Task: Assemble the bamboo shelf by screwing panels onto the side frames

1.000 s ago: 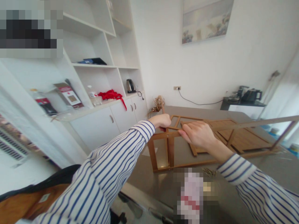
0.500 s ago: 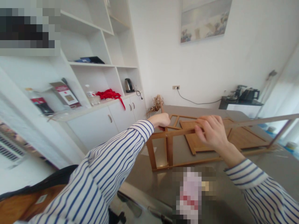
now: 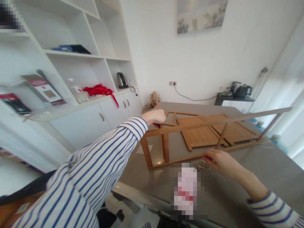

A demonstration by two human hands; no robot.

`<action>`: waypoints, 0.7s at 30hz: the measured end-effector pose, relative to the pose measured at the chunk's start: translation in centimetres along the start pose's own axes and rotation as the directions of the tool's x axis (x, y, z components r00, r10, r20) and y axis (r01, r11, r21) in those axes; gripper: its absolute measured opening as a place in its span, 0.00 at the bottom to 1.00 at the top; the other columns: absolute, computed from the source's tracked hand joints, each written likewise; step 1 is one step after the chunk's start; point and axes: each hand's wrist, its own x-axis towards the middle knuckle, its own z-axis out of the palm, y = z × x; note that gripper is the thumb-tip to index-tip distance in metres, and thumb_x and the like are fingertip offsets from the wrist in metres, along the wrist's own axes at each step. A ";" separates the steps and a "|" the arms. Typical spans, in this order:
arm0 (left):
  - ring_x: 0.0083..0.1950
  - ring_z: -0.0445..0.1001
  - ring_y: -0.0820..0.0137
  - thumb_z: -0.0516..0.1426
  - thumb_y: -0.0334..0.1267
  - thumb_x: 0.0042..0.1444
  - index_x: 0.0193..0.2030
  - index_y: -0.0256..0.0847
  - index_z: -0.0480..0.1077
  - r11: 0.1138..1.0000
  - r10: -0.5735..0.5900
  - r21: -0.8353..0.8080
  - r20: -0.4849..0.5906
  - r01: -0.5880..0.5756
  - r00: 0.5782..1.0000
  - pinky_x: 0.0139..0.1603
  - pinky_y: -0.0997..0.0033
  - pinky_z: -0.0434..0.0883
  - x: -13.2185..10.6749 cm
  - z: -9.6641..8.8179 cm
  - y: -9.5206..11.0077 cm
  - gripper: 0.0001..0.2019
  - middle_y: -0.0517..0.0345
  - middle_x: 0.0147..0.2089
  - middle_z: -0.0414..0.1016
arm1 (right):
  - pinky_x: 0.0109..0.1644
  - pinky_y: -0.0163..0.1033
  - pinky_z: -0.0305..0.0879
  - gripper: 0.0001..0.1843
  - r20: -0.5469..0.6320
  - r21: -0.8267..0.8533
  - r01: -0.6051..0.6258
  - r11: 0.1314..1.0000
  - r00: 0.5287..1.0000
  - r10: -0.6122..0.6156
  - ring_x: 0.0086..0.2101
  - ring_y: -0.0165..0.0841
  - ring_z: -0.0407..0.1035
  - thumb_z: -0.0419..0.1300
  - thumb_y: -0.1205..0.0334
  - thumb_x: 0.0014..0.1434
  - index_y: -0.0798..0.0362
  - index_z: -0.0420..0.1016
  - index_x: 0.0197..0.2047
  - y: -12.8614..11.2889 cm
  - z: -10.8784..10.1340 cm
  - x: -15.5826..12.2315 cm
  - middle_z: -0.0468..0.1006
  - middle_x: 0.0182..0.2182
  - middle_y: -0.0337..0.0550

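A wooden frame (image 3: 185,126) stands on its side on the grey-brown table (image 3: 133,171). My left hand (image 3: 157,117) is closed around a wooden bar (image 3: 157,102) at the frame's near left corner; the gripped part is hidden by the fingers. My right hand (image 3: 217,158) is low by the frame's bottom rail, beside a small pile of screws (image 3: 201,165). Its fingers are drawn together, and what lies between them is hidden. Flat wooden panels (image 3: 199,136) lie behind the frame, along with a smaller wooden frame piece (image 3: 182,113).
A blurred-out pink and white item (image 3: 186,186) lies near the table's front edge. White shelves and cabinets (image 3: 87,117) run along the left, bearing a kettle (image 3: 121,80) and red cloth (image 3: 99,90). A dark side stand (image 3: 220,98) with another kettle (image 3: 242,91) is by the far wall.
My right hand has left the frame's top rail and come down to the screws by the bottom rail. My left hand keeps its hold on the bar. The view has shifted slightly right.
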 end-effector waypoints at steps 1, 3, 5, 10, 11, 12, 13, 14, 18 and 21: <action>0.29 0.76 0.67 0.48 0.31 0.58 0.55 0.23 0.67 1.000 -0.013 -0.008 -0.025 0.012 1.000 0.29 0.73 0.68 -0.1 0.1 0.0 0.20 0.40 0.36 0.78 | 0.37 0.39 0.65 0.16 0.031 -0.001 -0.003 1.000 1.000 0.003 0.35 0.37 0.74 0.46 0.59 0.67 0.52 0.75 0.39 0.1 0.8 -0.1 0.79 0.34 0.46; 0.29 0.75 0.69 0.48 0.30 0.59 0.53 0.24 0.68 0.999 -0.039 -0.026 -0.056 0.037 0.998 0.28 0.74 0.68 -0.2 0.2 0.2 0.19 0.40 0.38 0.78 | 0.38 0.39 0.65 0.16 0.062 -0.006 -0.001 1.000 0.998 0.001 0.36 0.38 0.75 0.47 0.60 0.67 0.52 0.76 0.39 -0.1 2.2 0.1 0.79 0.36 0.46; 0.28 0.75 0.70 0.48 0.29 0.58 0.52 0.24 0.69 0.998 -0.049 -0.034 -0.063 0.047 0.997 0.28 0.75 0.67 -0.4 0.2 0.3 0.18 0.40 0.39 0.78 | 0.38 0.39 0.65 0.16 0.082 -0.016 -0.002 1.000 0.997 0.003 0.38 0.38 0.75 0.47 0.61 0.66 0.52 0.76 0.40 -0.4 3.1 0.5 0.79 0.38 0.47; 0.28 0.75 0.70 0.49 0.28 0.57 0.51 0.25 0.70 0.998 -0.058 -0.041 -0.063 0.056 0.996 0.27 0.76 0.67 -0.7 0.0 0.5 0.17 0.40 0.39 0.78 | 0.37 0.38 0.65 0.16 0.119 -0.067 -0.021 0.998 0.992 0.029 0.38 0.39 0.75 0.48 0.61 0.66 0.52 0.77 0.39 -0.9 3.7 1.7 0.78 0.38 0.49; 0.28 0.75 0.70 0.49 0.28 0.58 0.51 0.25 0.70 0.997 -0.059 -0.043 -0.064 0.057 0.996 0.27 0.76 0.67 -0.8 0.0 0.5 0.17 0.40 0.39 0.78 | 0.37 0.38 0.65 0.15 0.126 -0.079 -0.025 0.997 0.991 0.035 0.38 0.39 0.75 0.48 0.61 0.65 0.52 0.77 0.39 -0.8 3.7 1.8 0.78 0.38 0.49; 0.28 0.75 0.70 0.49 0.28 0.58 0.51 0.25 0.70 0.997 -0.061 -0.046 -0.065 0.058 0.996 0.27 0.76 0.67 -0.8 0.1 0.6 0.17 0.40 0.39 0.78 | 0.37 0.38 0.65 0.15 0.132 -0.092 -0.027 0.995 0.990 0.039 0.38 0.39 0.75 0.48 0.62 0.65 0.52 0.76 0.38 -0.8 3.8 1.9 0.79 0.38 0.49; 0.28 0.75 0.70 0.48 0.28 0.58 0.51 0.25 0.70 0.997 -0.062 -0.049 -0.067 0.059 0.996 0.27 0.75 0.67 -0.8 0.1 0.6 0.17 0.40 0.39 0.78 | 0.37 0.38 0.64 0.14 0.138 -0.104 -0.029 0.994 0.989 0.043 0.39 0.39 0.75 0.49 0.62 0.65 0.52 0.76 0.37 -0.8 3.8 2.0 0.79 0.38 0.50; 0.27 0.75 0.70 0.48 0.28 0.58 0.51 0.25 0.70 0.997 -0.063 -0.052 -0.069 0.060 0.996 0.26 0.75 0.67 -0.8 0.1 0.6 0.17 0.39 0.40 0.78 | 0.37 0.38 0.64 0.14 0.144 -0.115 -0.030 0.993 0.988 0.047 0.39 0.39 0.75 0.49 0.63 0.64 0.52 0.76 0.37 -0.8 3.9 2.1 0.79 0.38 0.50; 0.27 0.74 0.71 0.47 0.27 0.58 0.52 0.25 0.69 0.996 -0.064 -0.066 -0.078 0.059 0.995 0.25 0.76 0.67 -0.9 0.1 0.6 0.18 0.39 0.41 0.78 | 0.36 0.37 0.62 0.13 0.149 -0.157 -0.029 0.987 0.987 0.053 0.38 0.40 0.76 0.49 0.67 0.63 0.53 0.75 0.37 -0.9 4.1 2.3 0.79 0.37 0.51; 0.27 0.74 0.71 0.48 0.28 0.58 0.52 0.25 0.69 0.996 -0.061 -0.068 -0.084 0.055 0.995 0.26 0.76 0.67 -1.0 0.0 0.6 0.18 0.40 0.40 0.79 | 0.35 0.38 0.62 0.12 0.135 -0.181 -0.027 0.983 0.989 0.052 0.37 0.41 0.76 0.50 0.69 0.61 0.54 0.75 0.37 -1.2 4.3 2.5 0.80 0.36 0.52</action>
